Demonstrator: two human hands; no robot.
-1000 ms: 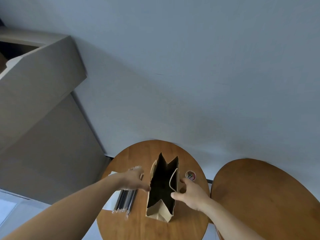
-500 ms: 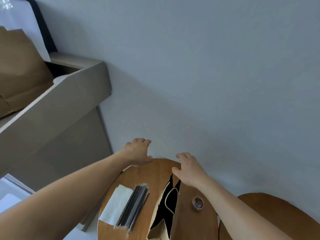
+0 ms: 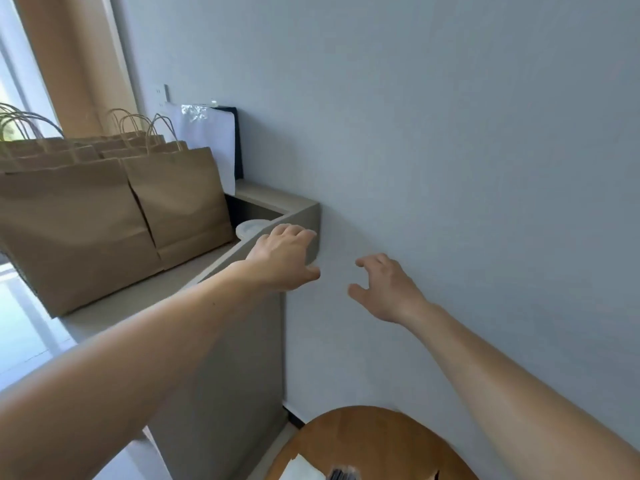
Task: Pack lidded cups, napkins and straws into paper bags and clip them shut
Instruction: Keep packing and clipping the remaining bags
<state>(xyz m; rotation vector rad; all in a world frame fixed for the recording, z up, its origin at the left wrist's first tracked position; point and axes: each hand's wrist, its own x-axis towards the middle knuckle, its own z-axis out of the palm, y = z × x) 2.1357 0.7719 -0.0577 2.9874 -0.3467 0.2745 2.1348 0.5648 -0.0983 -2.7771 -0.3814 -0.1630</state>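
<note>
My left hand (image 3: pixel 284 258) is raised in front of the corner of a grey counter (image 3: pixel 221 261), fingers apart and empty. Just behind it on the counter sits a white lidded cup (image 3: pixel 250 227), only its lid showing. My right hand (image 3: pixel 386 287) hovers to the right against the wall, open and empty. Several brown paper bags (image 3: pixel 104 209) with twisted handles stand on the counter at the left. At the bottom edge, white napkins (image 3: pixel 300 471) and the ends of dark straws (image 3: pixel 341 474) lie on a round wooden table (image 3: pixel 374 441).
A plain grey wall (image 3: pixel 450 168) fills the right and centre. A white sheet against a dark panel (image 3: pixel 221 143) stands behind the bags. A bright window (image 3: pixel 14 81) and tan curtain are at far left. The counter's side panel drops to the floor beside the table.
Both hands have left the open bag on the table and risen toward the counter. The view has tilted up and left, so the bag on the table is out of sight.
</note>
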